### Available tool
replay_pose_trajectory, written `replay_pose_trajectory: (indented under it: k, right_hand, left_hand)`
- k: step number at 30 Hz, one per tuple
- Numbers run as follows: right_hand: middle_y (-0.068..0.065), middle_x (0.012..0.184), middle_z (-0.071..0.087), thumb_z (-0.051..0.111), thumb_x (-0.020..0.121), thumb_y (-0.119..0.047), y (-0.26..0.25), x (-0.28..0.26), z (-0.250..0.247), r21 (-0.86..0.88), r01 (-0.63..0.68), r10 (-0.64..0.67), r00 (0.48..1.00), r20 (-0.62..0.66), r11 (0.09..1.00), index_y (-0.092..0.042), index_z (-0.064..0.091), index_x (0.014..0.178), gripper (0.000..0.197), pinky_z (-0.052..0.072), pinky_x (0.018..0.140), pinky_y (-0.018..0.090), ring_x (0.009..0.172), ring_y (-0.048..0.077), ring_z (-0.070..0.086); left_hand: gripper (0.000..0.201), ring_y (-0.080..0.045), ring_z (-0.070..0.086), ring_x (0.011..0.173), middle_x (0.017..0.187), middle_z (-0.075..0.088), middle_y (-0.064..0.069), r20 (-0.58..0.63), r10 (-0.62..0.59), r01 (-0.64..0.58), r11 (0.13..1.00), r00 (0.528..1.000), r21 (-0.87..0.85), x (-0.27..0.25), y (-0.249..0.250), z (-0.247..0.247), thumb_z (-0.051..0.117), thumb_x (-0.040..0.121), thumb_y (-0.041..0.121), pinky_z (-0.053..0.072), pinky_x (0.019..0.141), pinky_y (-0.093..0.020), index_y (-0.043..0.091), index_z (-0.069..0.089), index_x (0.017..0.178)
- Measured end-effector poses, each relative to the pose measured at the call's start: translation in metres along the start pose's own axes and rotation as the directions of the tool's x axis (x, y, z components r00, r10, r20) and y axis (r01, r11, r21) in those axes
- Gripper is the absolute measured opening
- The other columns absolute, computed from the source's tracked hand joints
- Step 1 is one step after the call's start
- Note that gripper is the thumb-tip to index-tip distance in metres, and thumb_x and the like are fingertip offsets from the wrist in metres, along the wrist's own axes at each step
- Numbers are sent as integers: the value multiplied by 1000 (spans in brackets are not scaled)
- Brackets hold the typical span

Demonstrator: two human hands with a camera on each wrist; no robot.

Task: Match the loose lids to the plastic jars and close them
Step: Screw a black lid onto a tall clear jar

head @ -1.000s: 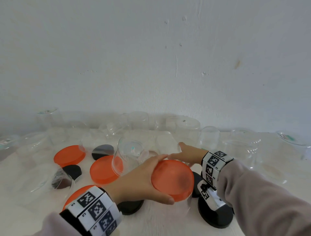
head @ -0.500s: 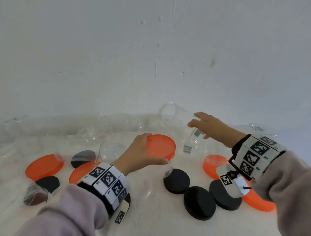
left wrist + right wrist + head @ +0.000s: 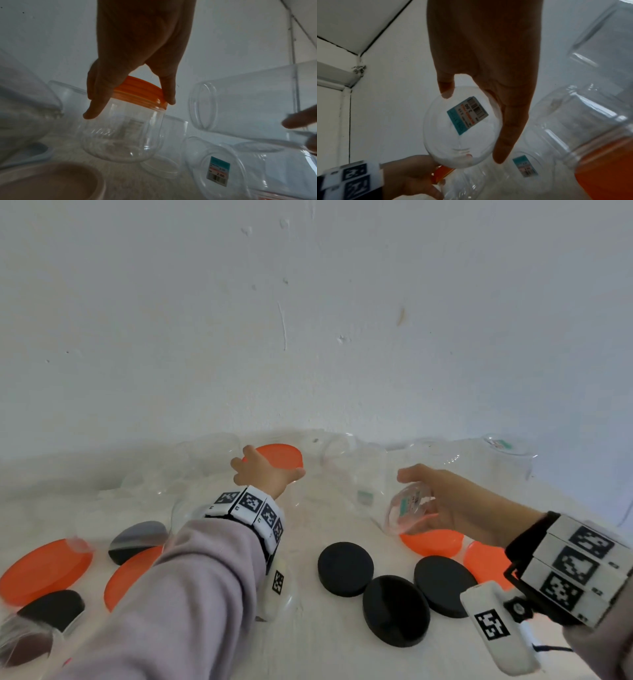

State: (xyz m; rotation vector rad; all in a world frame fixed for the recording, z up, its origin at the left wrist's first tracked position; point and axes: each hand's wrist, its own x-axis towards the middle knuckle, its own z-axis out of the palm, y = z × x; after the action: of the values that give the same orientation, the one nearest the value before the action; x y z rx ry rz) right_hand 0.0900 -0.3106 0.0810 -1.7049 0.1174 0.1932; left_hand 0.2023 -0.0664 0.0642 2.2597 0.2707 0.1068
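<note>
Nearest the person, three black lids (image 3: 394,590) lie flat on the white table (image 3: 308,645), just in front of the right wrist and apart from either hand. More orange lids (image 3: 41,570) and black ones lie by the left sleeve.

The right hand (image 3: 448,508) is curled round a clear open jar (image 3: 409,510), thumb on one side and fingers along the other. The jar is tipped so its labelled base (image 3: 467,115) faces the wrist camera. An orange lid (image 3: 431,541) lies on the table directly beneath that hand. It looks a likely match, though fit cannot be judged from here. To cap this jar well, turn it mouth up, stand it on a bare patch beside the lid, and keep one hand on its wall while the other seats the lid level before twisting.

Farther out, the left hand (image 3: 263,474) is clamped on the rim of the orange lid (image 3: 142,92) that sits on a clear jar (image 3: 123,134), thumb and fingers pinching opposite edges. The jar hangs from that grip among other empty jars (image 3: 240,97) near the wall. Whether it already touches the table cannot be told. Set it down upright in a gap; these light jars tip easily. Let go only once it stands steady.
</note>
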Motion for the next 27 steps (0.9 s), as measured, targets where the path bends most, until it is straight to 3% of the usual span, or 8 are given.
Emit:
replay_pose_trajectory:
  k: [2,4,9,12,17,21,24,27]
  right_hand:
    - [13,84,72,76,71,-38,8,1,-2,21,-28,27,998,59,999,-22,78,75,16,59,70,41,76,30,69]
    - [13,87,73,72,68,-37,16,4,-4,57,-64,57,992,113,996,-25,79,75,16,59,70,41,79,31,71]
    - [11,84,73,80,53,-34,33,12,-14,156,-149,109,964,241,976,-15,79,80,33,58,72,43,83,32,70]
    - [15,87,70,80,53,-29,36,13,-20,191,-186,135,959,251,964,-6,76,93,46,57,72,43,83,34,69]
    - [21,106,66,70,65,-24,37,11,-28,171,-224,177,951,255,959,5,52,126,69,57,70,40,87,34,69]
    - [20,105,67,77,58,-23,39,10,-32,143,-236,181,931,317,961,5,46,129,83,57,73,41,92,37,68]
    - [15,103,61,75,62,-18,39,9,-33,132,-233,173,919,355,964,5,41,131,81,57,71,39,89,33,69]
    - [8,95,64,79,55,-18,40,9,-35,116,-230,166,901,402,966,-5,44,133,87,57,71,38,90,30,70]
  left_hand:
    - [104,-39,41,128,143,25,-17,2,-17,17,1000,1000,13,7,2,2,81,72,42,40,103,-47,7,17,146]
    - [104,-38,42,127,143,26,-16,-2,-26,26,999,1000,31,12,3,4,81,72,42,41,102,-47,6,17,146]
    - [104,-37,42,127,144,26,-17,-28,-66,67,997,997,48,23,2,10,82,72,37,40,99,-44,4,18,146]
    - [103,-36,40,129,145,26,-18,-52,-98,101,993,994,64,26,1,13,83,72,36,39,98,-43,3,18,146]
    - [100,-34,42,127,142,30,-19,-56,-97,102,988,994,113,30,4,18,83,72,37,40,98,-41,1,24,144]
    - [95,-33,42,126,141,32,-19,-28,-63,66,989,998,135,31,6,20,83,72,34,39,99,-39,1,27,142]
    - [89,-33,42,127,142,32,-20,-25,-31,35,982,999,188,28,7,23,79,77,32,39,99,-38,-2,27,142]
    - [89,-34,43,126,143,30,-20,0,-15,15,972,1000,234,23,6,24,77,80,33,39,100,-40,0,24,143]
